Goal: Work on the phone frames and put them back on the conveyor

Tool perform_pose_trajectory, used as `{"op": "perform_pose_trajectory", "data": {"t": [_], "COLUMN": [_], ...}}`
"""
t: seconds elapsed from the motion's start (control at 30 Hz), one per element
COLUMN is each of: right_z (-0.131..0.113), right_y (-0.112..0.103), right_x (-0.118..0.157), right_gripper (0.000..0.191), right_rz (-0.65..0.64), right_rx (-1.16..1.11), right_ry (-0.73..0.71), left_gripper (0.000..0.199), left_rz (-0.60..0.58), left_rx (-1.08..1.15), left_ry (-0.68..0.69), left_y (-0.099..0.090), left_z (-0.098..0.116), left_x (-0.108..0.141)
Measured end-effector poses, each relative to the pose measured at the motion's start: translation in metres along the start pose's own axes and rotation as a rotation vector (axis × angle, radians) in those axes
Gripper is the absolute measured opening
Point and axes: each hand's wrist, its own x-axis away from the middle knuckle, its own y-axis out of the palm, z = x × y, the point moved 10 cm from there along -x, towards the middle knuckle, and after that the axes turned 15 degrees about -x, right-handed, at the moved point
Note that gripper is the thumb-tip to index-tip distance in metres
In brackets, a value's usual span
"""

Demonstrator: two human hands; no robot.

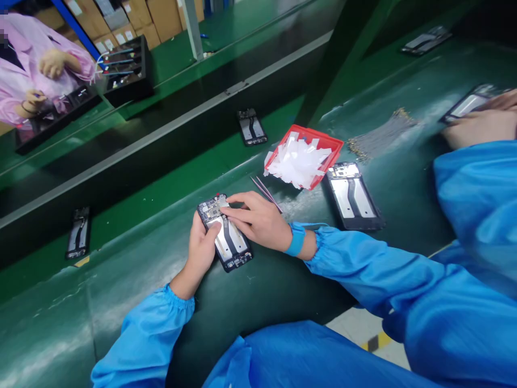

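An opened phone (pixel 231 237) with bared circuit board and silver inner plate is tilted above the green bench near the middle. My left hand (pixel 202 245) grips its left edge, the thumb lying over the front. Across the upper part of the phone reaches my right hand (pixel 258 218), with a blue band at the wrist. Its thumb and index finger are close together at the circuit board; whether something small is between them is too small to tell. Tweezers (pixel 266 194) lie just beyond my right hand, beside a red tray (pixel 337 144) heaped with white strips (pixel 301 161).
Another opened phone (pixel 353 196) lies right of the tray, near a bundle of thin cables (pixel 382 134). More phones (pixel 252 127) (pixel 78 233) rest along the green strip. A neighbour's hands (pixel 484 121) work at right; a pink-sleeved person (pixel 52 70) sits opposite by black trays.
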Motion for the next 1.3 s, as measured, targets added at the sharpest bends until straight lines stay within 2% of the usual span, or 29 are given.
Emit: {"op": "perform_pose_trajectory", "data": {"t": [0.2,0.33,0.43,0.5,0.57,0.7,0.8,0.87,1.03,1.17,1.3], "right_z": [-0.004,-0.010,-0.016,-0.018,-0.018,-0.010,-0.003,0.002,0.009,0.007,0.004], "right_y": [0.002,0.015,0.025,0.028,0.028,0.024,0.015,0.010,-0.002,0.001,0.004], "right_x": [-0.002,0.001,0.005,0.008,0.009,0.008,0.005,0.002,-0.005,-0.007,-0.004], "right_gripper": [0.017,0.023,0.024,0.024,0.024,0.027,0.023,0.023,0.016,0.010,0.013], "right_rz": [-0.002,-0.097,-0.163,-0.187,-0.199,-0.215,-0.157,-0.119,-0.076,-0.141,-0.175], "right_rx": [0.026,0.121,0.174,0.159,0.113,-0.074,-0.168,-0.154,-0.098,-0.159,-0.133], "right_ry": [-0.036,-0.124,-0.200,-0.220,-0.220,-0.155,-0.096,-0.054,0.019,0.032,0.080], "left_gripper": [0.048,0.031,0.031,0.034,0.035,0.043,0.053,0.051,0.038,0.039,0.045], "left_rz": [-0.047,0.012,-0.002,-0.039,-0.021,0.047,0.015,0.019,-0.024,-0.044,-0.065], "left_rx": [-0.016,-0.091,-0.260,-0.334,-0.328,-0.158,-0.077,-0.063,-0.043,-0.167,-0.231], "left_ry": [0.050,-0.004,-0.048,-0.019,0.030,0.019,-0.055,-0.084,-0.008,0.064,0.023], "left_y": [0.008,-0.005,-0.012,-0.011,-0.015,-0.025,-0.020,-0.018,-0.010,-0.014,-0.009], "left_z": [0.011,0.014,0.014,0.017,0.020,0.012,0.001,-0.002,0.008,0.019,0.022], "left_x": [0.003,-0.003,-0.009,-0.012,-0.015,-0.021,-0.020,-0.016,-0.011,-0.012,-0.007]}}
